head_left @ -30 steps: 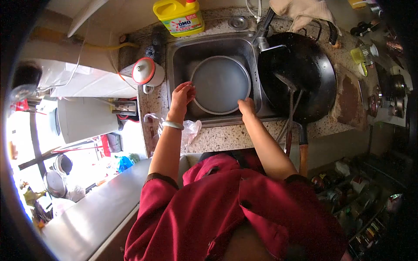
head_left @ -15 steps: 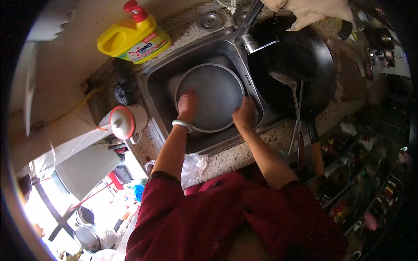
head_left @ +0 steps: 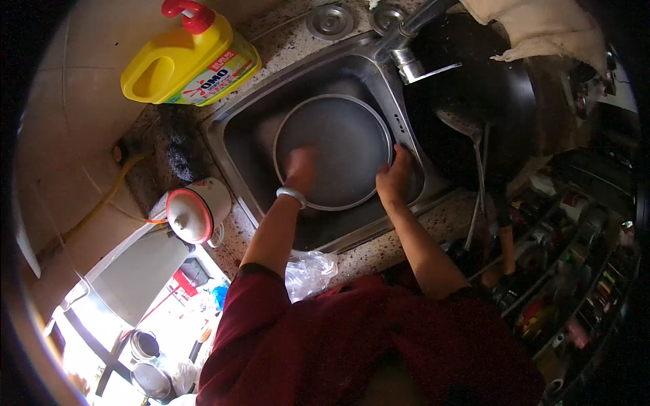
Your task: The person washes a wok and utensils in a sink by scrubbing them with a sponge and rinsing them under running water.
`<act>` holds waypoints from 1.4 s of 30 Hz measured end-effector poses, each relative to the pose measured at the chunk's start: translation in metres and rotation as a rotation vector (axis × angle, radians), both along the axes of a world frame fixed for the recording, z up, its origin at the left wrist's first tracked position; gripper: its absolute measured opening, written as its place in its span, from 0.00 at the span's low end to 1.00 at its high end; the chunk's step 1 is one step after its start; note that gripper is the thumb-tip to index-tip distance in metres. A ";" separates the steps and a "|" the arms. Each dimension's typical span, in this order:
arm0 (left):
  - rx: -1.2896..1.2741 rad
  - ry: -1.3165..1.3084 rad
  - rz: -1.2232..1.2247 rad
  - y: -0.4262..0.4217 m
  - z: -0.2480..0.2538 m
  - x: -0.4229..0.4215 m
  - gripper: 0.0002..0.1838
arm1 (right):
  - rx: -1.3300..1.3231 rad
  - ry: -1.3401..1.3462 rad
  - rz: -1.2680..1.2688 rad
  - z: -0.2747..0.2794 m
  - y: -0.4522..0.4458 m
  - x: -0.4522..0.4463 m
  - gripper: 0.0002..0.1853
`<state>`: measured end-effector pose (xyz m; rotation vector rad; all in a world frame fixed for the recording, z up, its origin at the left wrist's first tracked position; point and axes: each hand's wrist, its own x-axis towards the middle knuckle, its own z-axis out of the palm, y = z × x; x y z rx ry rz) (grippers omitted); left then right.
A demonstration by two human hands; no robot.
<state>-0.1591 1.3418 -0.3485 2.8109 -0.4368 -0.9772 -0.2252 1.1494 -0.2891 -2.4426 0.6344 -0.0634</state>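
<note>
A round metal pan [head_left: 338, 152] with a pale rim sits in the steel sink [head_left: 254, 128]. My left hand [head_left: 300, 168], with a pale bangle at the wrist, reaches over the left side of the pan; motion smears its fingers, and whether it holds anything cannot be made out. At the pan's right rim is my right hand [head_left: 396, 177], its thumb and fingers closed on the edge. The faucet [head_left: 409, 68] rises at the sink's back right corner, its spout pointing away from the pan.
A yellow OMO bottle [head_left: 196, 64] stands behind the sink, left. A white lidded enamel pot [head_left: 196, 213] is left of it. At right lies a large black wok [head_left: 494, 101] with a ladle [head_left: 464, 125] in it. A plastic bag [head_left: 308, 273] rests at the front edge.
The view has turned and moved closer to the bottle. My left hand has gone from beside the pan's left rim to inside it; my right hand stays at the right rim.
</note>
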 end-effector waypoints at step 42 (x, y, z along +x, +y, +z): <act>-0.273 -0.637 0.367 0.048 0.237 -0.008 0.10 | 0.360 0.165 -0.080 0.110 -0.041 -0.061 0.15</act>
